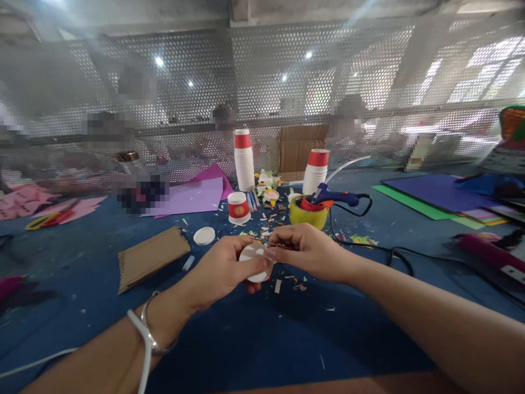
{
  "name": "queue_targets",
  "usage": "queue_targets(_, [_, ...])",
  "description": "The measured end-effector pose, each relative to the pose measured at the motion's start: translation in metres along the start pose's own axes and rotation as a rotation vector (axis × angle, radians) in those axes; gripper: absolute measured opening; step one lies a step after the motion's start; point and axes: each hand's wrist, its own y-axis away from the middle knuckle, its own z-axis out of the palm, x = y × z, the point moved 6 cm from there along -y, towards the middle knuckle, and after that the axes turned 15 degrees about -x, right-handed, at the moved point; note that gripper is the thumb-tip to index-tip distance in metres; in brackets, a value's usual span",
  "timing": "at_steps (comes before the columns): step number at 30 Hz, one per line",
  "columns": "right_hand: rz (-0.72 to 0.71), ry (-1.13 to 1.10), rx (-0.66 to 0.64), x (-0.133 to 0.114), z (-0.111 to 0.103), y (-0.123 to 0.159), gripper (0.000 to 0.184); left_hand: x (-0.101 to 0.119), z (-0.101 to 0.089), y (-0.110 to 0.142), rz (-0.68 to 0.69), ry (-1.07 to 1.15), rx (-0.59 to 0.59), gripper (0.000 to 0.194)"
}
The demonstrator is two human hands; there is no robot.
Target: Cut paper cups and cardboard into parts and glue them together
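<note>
My left hand is closed on a round white disc, with the thumb across its face and fingers beneath. At the disc's far right edge, my right hand is in a pinch; a thin, dark sliver shows at its fingertips, too small to name. Beyond my hands, an upside-down red and white paper cup stands on the blue table. Another white disc lies left of my hands, near a piece of corrugated cardboard.
Behind stand two stacks of paper cups. A blue glue gun rests on a yellow tape roll, its black cord running right. Paper scraps litter the middle. Coloured sheets lie right; scissors lie far left.
</note>
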Motion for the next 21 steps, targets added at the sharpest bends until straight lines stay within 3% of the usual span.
queue_targets(4, [-0.016, -0.039, -0.023, 0.002, -0.001, 0.000, 0.035, 0.000, 0.000, 0.000, 0.011, -0.019, -0.018, 0.025])
queue_targets(10, [-0.099, -0.296, -0.103, 0.005, 0.002, 0.002, 0.033, 0.005, 0.000, 0.002, 0.038, -0.030, -0.086, 0.031])
queue_targets(14, [-0.103, -0.421, -0.122, 0.005, 0.003, 0.003, 0.033, 0.009, -0.002, 0.002, 0.100, -0.082, -0.063, 0.032])
queue_targets(21, [-0.170, -0.432, -0.183, -0.007, 0.003, 0.005, 0.035, 0.019, 0.001, 0.010, 0.253, -0.264, 0.026, 0.023])
